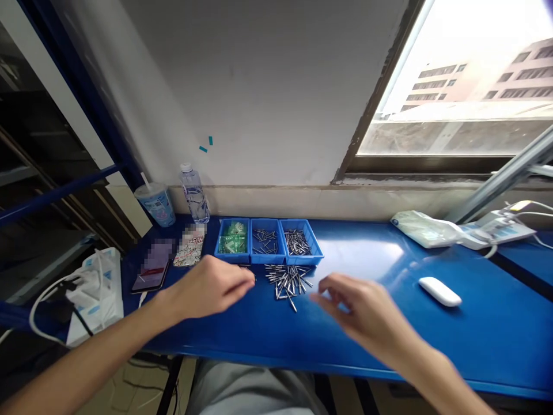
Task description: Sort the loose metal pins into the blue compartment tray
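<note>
Loose small metal pins with pointed tips [288, 280] lie in a pile on the blue table. To the left of the pile, my left hand [218, 286] is closed in a pinch; a tiny dark bit shows at its fingertips, too small to name. My right hand [360, 302] hovers to the right of the pile, thumb and fingers curved apart, with nothing visible between them. Behind the pile stand three joined blue bins: the right bin [317, 249] and the middle bin [268, 259] hold similar metal pieces, and the left bin [233, 259] holds green-and-clear small packets.
At the back left stand a water bottle [195, 196] and a cup with a straw [158, 204]. A phone [151, 271] and a patterned packet [190, 246] lie left of the bins. On the right are a white mouse-shaped case [439, 291], a plastic bag [425, 229] and a power strip [503, 227].
</note>
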`<state>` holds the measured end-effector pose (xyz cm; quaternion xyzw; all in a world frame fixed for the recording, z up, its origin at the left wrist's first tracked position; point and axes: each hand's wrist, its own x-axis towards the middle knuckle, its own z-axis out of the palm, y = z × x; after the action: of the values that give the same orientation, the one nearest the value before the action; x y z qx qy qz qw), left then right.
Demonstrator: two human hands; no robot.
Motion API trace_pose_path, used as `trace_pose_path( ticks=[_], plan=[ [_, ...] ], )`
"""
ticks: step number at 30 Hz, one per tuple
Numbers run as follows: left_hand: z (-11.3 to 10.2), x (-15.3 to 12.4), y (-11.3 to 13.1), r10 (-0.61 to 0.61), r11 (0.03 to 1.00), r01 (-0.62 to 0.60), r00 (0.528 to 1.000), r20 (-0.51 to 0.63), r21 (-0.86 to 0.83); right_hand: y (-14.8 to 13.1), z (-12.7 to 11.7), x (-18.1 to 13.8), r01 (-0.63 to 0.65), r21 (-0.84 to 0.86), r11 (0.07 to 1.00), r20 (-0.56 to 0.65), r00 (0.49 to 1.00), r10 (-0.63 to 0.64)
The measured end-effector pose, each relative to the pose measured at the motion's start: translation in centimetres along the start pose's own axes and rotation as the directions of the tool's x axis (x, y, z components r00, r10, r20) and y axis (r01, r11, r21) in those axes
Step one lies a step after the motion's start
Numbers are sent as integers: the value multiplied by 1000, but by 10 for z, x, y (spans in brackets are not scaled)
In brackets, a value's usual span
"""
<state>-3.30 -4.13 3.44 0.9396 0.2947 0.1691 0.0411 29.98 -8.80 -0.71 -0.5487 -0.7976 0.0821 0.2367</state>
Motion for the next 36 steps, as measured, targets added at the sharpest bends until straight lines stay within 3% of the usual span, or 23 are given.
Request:
trace_pose_path(
  ticks=[2,4,7,11,15,22,26,33,36],
  plan=[
    [16,12,0,116,992,-120,989,91,37,-5,10,0,13,-11,1000,141,990,-11],
    [29,16,-2,151,985,-162,979,139,68,-10,26,-2,-20,-51,998,195,980,30],
    [36,6,-10,40,999,-40,996,85,4,-12,46,-4,-68,-113,991,155,984,85],
    [36,-27,-22,-156,988,156,984,-84,-10,-9,59,-2,-61,-121,991,125,989,76],
    [41,-48,-26,-223,975,223,970,-92,-15,-5,64,0,-29,-161,987,93,995,44],
    [40,-15,-17,-109,990,102,991,-77,-95,-2,71,1,24,-244,970,62,998,-9],
    [41,7,-9,-116,983,102,989,-90,-154,1,72,4,40,-229,973,30,999,-33],
    [75,18,23,108,990,-102,993,53,-96,5,71,0,97,-222,970,-21,994,-104],
    [86,24,26,169,985,-167,984,61,-33,4,73,0,132,-262,956,-45,988,-149]
  ],
)
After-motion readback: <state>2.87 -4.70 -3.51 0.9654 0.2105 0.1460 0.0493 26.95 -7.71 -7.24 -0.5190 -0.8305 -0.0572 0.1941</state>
